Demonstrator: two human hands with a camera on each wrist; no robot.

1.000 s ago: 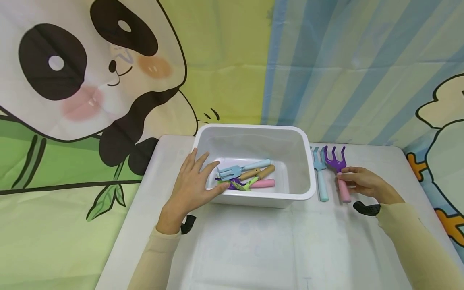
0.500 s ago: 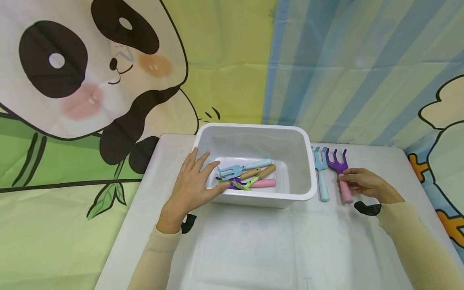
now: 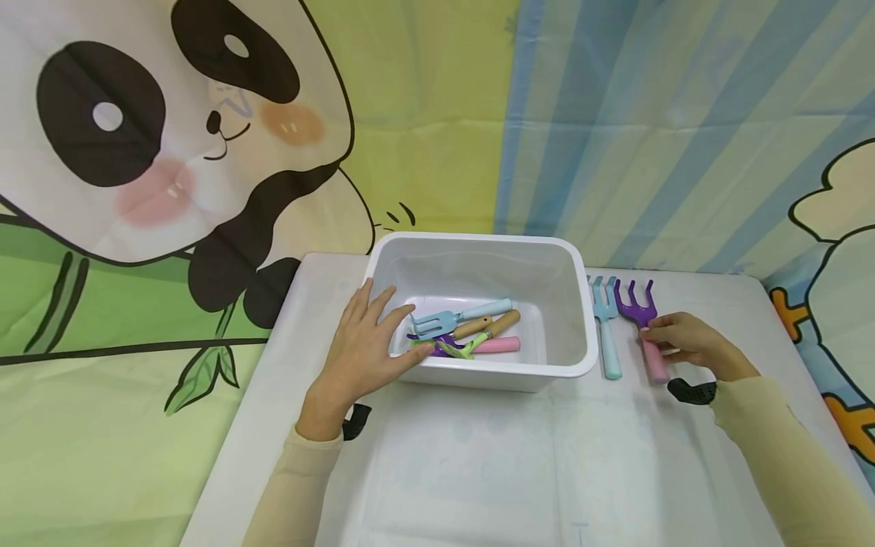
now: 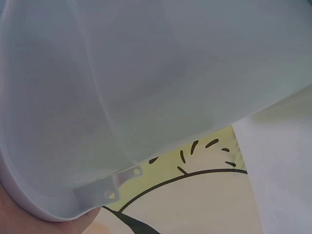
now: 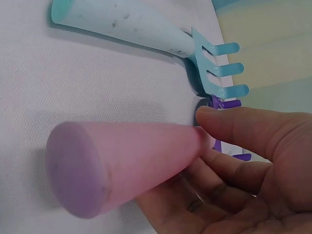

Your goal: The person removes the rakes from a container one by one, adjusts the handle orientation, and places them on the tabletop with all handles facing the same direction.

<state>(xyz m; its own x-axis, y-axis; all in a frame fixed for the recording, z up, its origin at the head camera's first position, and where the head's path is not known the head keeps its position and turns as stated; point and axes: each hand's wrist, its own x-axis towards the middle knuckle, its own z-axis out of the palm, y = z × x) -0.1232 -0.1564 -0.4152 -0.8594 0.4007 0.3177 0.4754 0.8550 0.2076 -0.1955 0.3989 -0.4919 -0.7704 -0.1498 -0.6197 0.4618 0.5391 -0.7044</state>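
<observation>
My left hand (image 3: 365, 342) rests spread over the near left corner of a white plastic bin (image 3: 519, 371), thumb along the front rim. The left wrist view shows the bin's outer wall (image 4: 156, 87) and part of the hand at its rim. To the right of the bin, my right hand (image 3: 690, 343) pinches the pink handle (image 5: 131, 163) of a purple hand rake (image 3: 637, 313) near its neck, tines pointing to the back. Left of it, a light blue hand rake (image 3: 608, 349) lies nearly parallel on the table. My right palm shows below the handle in the right wrist view.
Inside the bin lie a light blue hand fork (image 3: 484, 310), a pink-handled tool (image 3: 497, 346), a green tool with a wooden handle (image 3: 503, 324) and another wooden handle (image 3: 472, 328). The white table (image 3: 478, 463) meets a printed cloth backdrop (image 3: 437, 114) behind the bin.
The purple hand rake has shifted slightly, its tines a little nearer to me. My right fingers have moved slightly at its handle. The left hand has stayed on the bin.
</observation>
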